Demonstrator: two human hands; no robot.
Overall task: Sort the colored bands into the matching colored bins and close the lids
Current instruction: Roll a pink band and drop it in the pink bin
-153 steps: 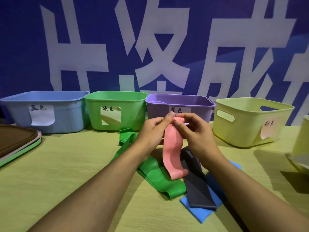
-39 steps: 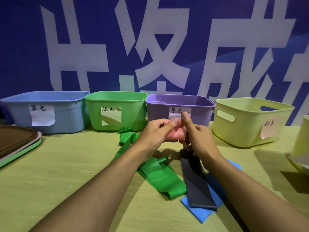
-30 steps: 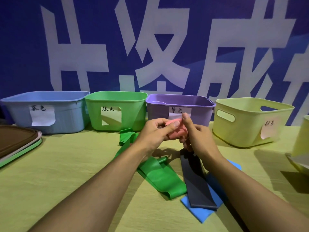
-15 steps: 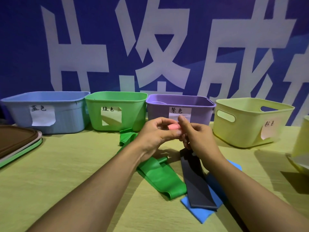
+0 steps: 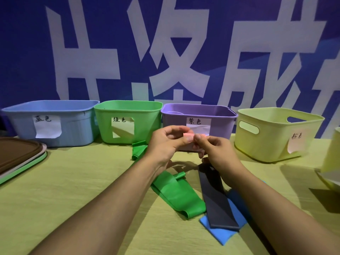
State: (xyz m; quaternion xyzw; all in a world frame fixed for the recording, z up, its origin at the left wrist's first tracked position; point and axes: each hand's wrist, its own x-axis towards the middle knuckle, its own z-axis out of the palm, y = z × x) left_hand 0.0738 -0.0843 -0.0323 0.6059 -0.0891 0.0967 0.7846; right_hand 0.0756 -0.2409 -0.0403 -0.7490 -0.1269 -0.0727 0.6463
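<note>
Pink band (image 5: 189,135) mostly hidden, pinched between fingers of left hand (image 5: 166,144) and right hand (image 5: 217,151). Blue band (image 5: 220,234) partly covered by dark grey band (image 5: 215,196); green band (image 5: 176,196) alongside on counter (image 5: 73,190).

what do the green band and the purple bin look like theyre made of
Green band: likely thin rubber or latex, smooth with a faint sheen; it lies limp and folds over itself. Purple bin: moulded plastic by the look, matte, with a rigid rolled rim and rounded corners.

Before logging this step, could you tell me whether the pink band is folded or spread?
Folded: only a small pink band wad shows, pinched between both hands.
</note>
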